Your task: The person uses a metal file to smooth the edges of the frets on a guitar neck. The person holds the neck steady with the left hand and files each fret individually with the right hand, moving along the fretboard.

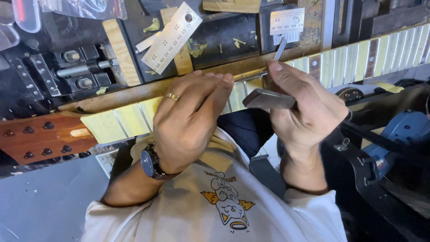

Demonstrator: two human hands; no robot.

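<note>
Workbench view from above: a dark, cluttered bench surface (pixel 233 33) carries a guitar neck lying across the frame from lower left to upper right. At far left, the reddish-brown headstock (pixel 42 139) shows two rows of dark round tuner holes. Above it sits a metal vise screw assembly (pixel 78 69) on the dark bench. Right of the headstock, the guitar neck (pixel 125 118) has its fretboard covered with yellow masking tape between the exposed metal frets. A steel ruler (pixel 172 38) lies diagonally on a wooden block (pixel 120 51) behind the neck, with yellow tape scraps scattered nearby.

At centre, the left hand (pixel 190 121) rests over the neck, its fingers held together and curved, tips touching the fretboard edge; a ring is on one finger and a dark wristwatch (pixel 151 162) is on the wrist. Just right of it, the right hand (pixel 304 112) pinches a flat, dark grey sanding block or file (pixel 268 99) between thumb and fingers, held just over the fretboard beside the left fingertips. A second short ruler (pixel 286 21) lies behind the right hand. Farther right, the taped fretboard continues toward the upper right corner. Below both hands, the person's white printed shirt (pixel 219 210) fills the lower frame, and a blue machine housing (pixel 403 130) sits at the right edge.
</note>
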